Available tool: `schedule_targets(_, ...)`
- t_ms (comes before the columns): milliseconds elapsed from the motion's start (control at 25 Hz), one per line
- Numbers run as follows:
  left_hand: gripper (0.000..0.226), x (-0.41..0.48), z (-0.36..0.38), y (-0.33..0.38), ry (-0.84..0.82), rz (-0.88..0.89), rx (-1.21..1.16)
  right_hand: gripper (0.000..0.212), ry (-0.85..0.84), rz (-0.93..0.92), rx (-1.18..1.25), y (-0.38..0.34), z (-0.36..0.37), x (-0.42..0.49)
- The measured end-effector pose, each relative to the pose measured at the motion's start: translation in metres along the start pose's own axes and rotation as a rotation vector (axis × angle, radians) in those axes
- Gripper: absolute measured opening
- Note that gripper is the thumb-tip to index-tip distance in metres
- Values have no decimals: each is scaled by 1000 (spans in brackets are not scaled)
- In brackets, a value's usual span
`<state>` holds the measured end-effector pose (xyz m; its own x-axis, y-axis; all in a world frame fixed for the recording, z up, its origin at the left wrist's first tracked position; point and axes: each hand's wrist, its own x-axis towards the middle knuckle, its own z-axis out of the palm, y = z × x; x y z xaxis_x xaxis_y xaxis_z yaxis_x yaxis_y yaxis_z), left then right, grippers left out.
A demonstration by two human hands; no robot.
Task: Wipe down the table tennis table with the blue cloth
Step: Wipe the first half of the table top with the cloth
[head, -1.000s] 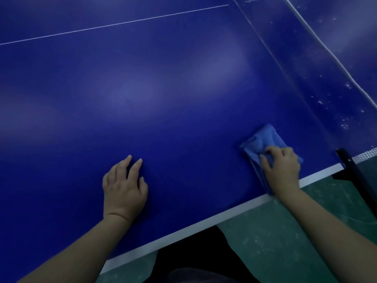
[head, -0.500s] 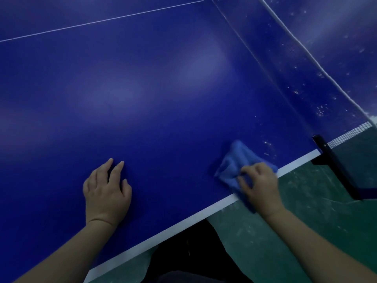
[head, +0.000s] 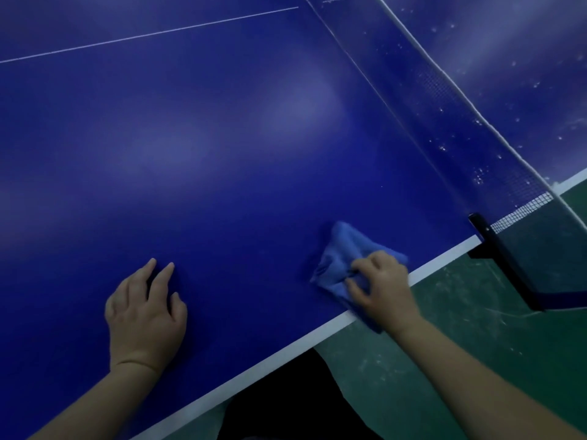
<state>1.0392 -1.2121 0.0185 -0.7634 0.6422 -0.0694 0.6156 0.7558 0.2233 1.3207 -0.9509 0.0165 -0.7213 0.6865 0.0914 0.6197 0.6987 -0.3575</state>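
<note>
Cloth (head: pixel 344 250) is pinched in the curled right hand (head: pixel 382 289) near the counter (head: pixel 222 138) edge; the left hand (head: pixel 144 315) is laid flat, fingers spread.

The blue cloth (head: pixel 341 255) lies bunched and creased on the dark, glossy blue bench (head: pixel 222 138) at its near right edge, one corner overhanging the white border stripe (head: pixel 286 352), gripped by the right hand (head: pixel 381 287).

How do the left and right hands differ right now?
The left hand lies flat, holding nothing; the right hand grips the bunched blue cloth. The left hand rests inside the table; the right hand sits over its white edge line. Both rest on the same half.
</note>
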Motion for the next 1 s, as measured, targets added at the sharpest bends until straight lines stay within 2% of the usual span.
schedule_targets(120,59,0,1,0,-8,-1,13,26,161,455,-146,61,-19,47)
schedule_targets(200,58,1,1,0,-12,-3,30,29,206,593,-171,79,-20,103)
schedule_targets(320,59,2,1,0,-14,-4,39,32,139,485,-141,38,-3,161)
schedule_targets(440,60,1,0,0,-14,-7,26,27,8,88,-62,-39,28,117)
schedule_targets(520,60,1,-3,2,-24,-12,19,26,-62,-105,13,-52,29,64)
schedule_targets(600,60,1,-4,4,-32,-12,20,25,-5,-47,20,-18,17,59)
schedule_targets(720,61,2,-1,3,-40,-10,39,28,177,377,-75,50,-2,119)
schedule_targets(800,64,3,0,2,-55,-15,56,35,235,527,-104,78,-8,178)
schedule_targets(920,65,5,1,0,-59,-23,58,42,168,525,-60,73,-5,252)
schedule_targets(1000,66,6,1,0,-59,-29,65,44,88,393,-59,38,7,268)
